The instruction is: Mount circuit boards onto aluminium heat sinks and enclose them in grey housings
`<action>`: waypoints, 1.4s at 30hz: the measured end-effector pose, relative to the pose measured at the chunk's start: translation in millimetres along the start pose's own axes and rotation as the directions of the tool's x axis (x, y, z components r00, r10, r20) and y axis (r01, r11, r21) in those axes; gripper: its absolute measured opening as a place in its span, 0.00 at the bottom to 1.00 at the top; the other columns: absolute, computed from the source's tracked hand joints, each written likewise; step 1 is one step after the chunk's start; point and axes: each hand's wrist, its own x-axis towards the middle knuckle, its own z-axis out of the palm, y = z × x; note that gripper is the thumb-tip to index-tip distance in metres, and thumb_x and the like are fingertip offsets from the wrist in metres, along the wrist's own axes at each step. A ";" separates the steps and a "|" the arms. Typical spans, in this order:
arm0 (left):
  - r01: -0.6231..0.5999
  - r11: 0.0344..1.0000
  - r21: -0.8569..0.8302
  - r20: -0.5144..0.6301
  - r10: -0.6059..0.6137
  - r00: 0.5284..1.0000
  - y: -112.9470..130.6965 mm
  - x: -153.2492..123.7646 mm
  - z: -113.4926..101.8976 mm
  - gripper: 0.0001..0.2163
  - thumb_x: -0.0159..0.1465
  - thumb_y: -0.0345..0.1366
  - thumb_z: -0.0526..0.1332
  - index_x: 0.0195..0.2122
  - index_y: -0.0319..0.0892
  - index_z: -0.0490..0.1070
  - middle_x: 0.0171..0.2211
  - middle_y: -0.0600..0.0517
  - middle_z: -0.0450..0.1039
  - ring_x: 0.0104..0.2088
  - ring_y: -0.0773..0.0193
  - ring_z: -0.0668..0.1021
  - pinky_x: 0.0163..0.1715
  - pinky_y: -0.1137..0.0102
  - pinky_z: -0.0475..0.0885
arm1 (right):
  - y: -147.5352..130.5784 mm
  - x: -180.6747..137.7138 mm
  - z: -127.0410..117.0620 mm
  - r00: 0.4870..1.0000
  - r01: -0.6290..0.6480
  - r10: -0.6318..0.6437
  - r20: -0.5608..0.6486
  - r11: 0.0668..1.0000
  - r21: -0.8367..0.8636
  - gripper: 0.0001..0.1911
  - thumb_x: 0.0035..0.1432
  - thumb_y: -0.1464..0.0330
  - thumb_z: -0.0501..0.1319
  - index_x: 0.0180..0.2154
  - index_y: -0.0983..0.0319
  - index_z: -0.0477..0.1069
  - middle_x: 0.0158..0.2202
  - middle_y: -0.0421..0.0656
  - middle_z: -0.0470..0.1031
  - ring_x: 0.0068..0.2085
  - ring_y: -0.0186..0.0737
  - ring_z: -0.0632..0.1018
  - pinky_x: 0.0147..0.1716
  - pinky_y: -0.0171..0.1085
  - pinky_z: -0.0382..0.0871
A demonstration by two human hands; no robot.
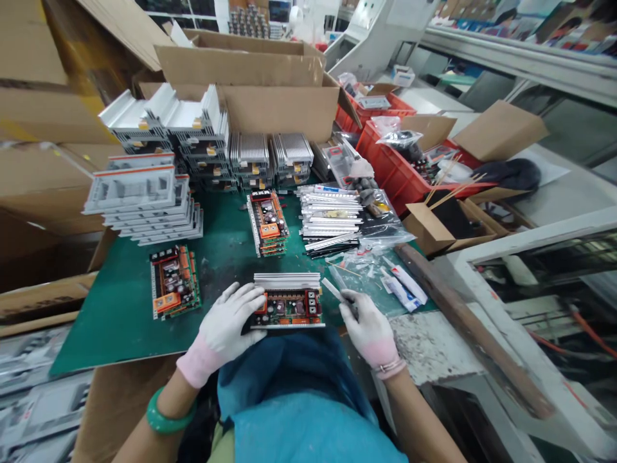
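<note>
In front of me on the green bench lies a finned aluminium heatsink (287,280) with a circuit board (289,307) in it. My left hand (232,326), in a white glove with a pink cuff, grips the left end of the heatsink. Its fingers lie over the top and its thumb is at the near edge, covering part of the board. Just off the right end, my gloved right hand (362,324) is closed round a thin light-grey metal strip (332,289). The strip points up and left, close to the heatsink's right corner.
Stacked circuit boards stand left (174,283) and behind (268,222). A pile of metal strips (330,215) lies back right, with glue tubes (403,287) nearer. Grey housings (139,193) and heatsinks (250,154) line the back, before a carton (282,106). Red crates (385,164) stand right.
</note>
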 end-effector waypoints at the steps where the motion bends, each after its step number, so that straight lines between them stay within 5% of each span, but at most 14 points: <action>1: 0.028 0.999 -0.029 0.000 -0.028 1.000 0.7 -0.9 0.4 0.25 0.56 0.44 0.66 0.54 0.43 0.66 0.57 0.45 0.69 0.60 0.49 0.68 0.62 0.52 0.59 | 0.7 0.0 -0.1 1.000 -0.003 0.003 0.002 1.000 0.005 0.13 0.62 0.64 0.52 0.44 0.60 0.70 0.43 0.47 0.77 0.40 0.42 0.79 0.37 0.39 0.74; 4: 0.331 0.936 -0.123 -0.033 -0.337 0.941 7.7 1.0 -1.4 0.31 0.57 0.51 0.63 0.58 0.42 0.62 0.55 0.45 0.71 0.54 0.50 0.73 0.54 0.58 0.69 | 3.0 0.1 0.5 1.000 -0.007 0.007 -0.007 1.000 0.024 0.14 0.61 0.63 0.53 0.44 0.60 0.70 0.42 0.47 0.77 0.40 0.43 0.79 0.38 0.40 0.74; 7: 0.676 0.729 -0.109 0.030 -0.677 0.735 18.3 12.1 -5.3 0.32 0.63 0.51 0.55 0.64 0.41 0.52 0.40 0.49 0.78 0.38 0.56 0.81 0.36 0.66 0.73 | 4.2 -0.3 2.3 1.000 -0.010 0.011 -0.021 0.999 0.049 0.15 0.61 0.62 0.53 0.45 0.60 0.71 0.42 0.47 0.77 0.41 0.44 0.79 0.40 0.41 0.74; 10: 0.735 0.677 0.037 0.178 -0.729 0.662 25.3 27.8 -7.0 0.34 0.63 0.53 0.52 0.67 0.41 0.48 0.29 0.52 0.77 0.32 0.54 0.81 0.31 0.67 0.70 | 3.7 -1.0 4.0 0.999 -0.029 0.031 -0.018 0.997 0.069 0.15 0.61 0.61 0.53 0.45 0.60 0.71 0.43 0.47 0.77 0.41 0.44 0.79 0.40 0.41 0.74; 19: 0.644 0.743 -0.183 0.223 -0.607 0.763 6.1 31.1 -15.0 0.33 0.64 0.49 0.49 0.67 0.39 0.47 0.21 0.56 0.74 0.26 0.56 0.79 0.28 0.68 0.67 | 3.5 -1.2 3.4 0.999 -0.045 0.045 -0.001 0.996 0.083 0.15 0.61 0.61 0.53 0.45 0.60 0.71 0.42 0.48 0.78 0.41 0.44 0.79 0.41 0.42 0.74; 26: 0.583 0.811 -0.058 0.230 -0.557 0.798 5.8 28.6 -11.2 0.33 0.65 0.49 0.47 0.67 0.36 0.45 0.24 0.53 0.74 0.28 0.56 0.79 0.28 0.69 0.66 | -3.5 -0.6 2.4 0.997 -0.083 0.083 0.009 0.987 0.137 0.17 0.61 0.62 0.53 0.47 0.61 0.72 0.45 0.48 0.78 0.44 0.44 0.80 0.45 0.42 0.74; 29: 0.623 0.782 -0.003 0.216 -0.608 0.764 7.0 19.7 -12.4 0.34 0.65 0.47 0.48 0.68 0.37 0.41 0.30 0.53 0.77 0.30 0.58 0.80 0.28 0.70 0.67 | -9.6 -7.4 1.9 0.990 -0.132 0.121 0.068 0.970 0.205 0.20 0.59 0.61 0.56 0.49 0.61 0.73 0.45 0.48 0.79 0.44 0.45 0.80 0.46 0.42 0.75; 33: 0.656 0.745 0.119 0.141 -0.667 0.732 14.2 -4.1 -16.7 0.30 0.64 0.49 0.51 0.65 0.41 0.54 0.39 0.50 0.77 0.34 0.58 0.80 0.29 0.69 0.69 | -18.3 -22.7 6.3 0.969 -0.183 0.121 0.214 0.936 0.300 0.19 0.56 0.61 0.59 0.48 0.59 0.76 0.42 0.44 0.81 0.43 0.47 0.81 0.43 0.41 0.77; 36: 0.609 0.768 0.197 0.136 -0.637 0.759 26.4 -18.9 -12.5 0.24 0.64 0.51 0.53 0.57 0.44 0.66 0.42 0.49 0.75 0.34 0.56 0.80 0.27 0.68 0.69 | -22.4 -30.9 13.3 0.971 -0.167 0.096 0.219 0.927 0.335 0.17 0.59 0.62 0.57 0.47 0.57 0.76 0.41 0.43 0.82 0.42 0.46 0.82 0.40 0.40 0.78; 42: 0.492 0.845 0.211 0.038 -0.510 0.860 46.0 -23.5 10.4 0.20 0.69 0.45 0.47 0.46 0.40 0.75 0.30 0.48 0.74 0.31 0.56 0.78 0.27 0.66 0.68 | -21.6 -36.4 23.3 0.984 -0.026 -0.008 0.176 0.982 0.189 0.19 0.62 0.65 0.52 0.48 0.62 0.76 0.38 0.48 0.82 0.35 0.45 0.82 0.35 0.38 0.77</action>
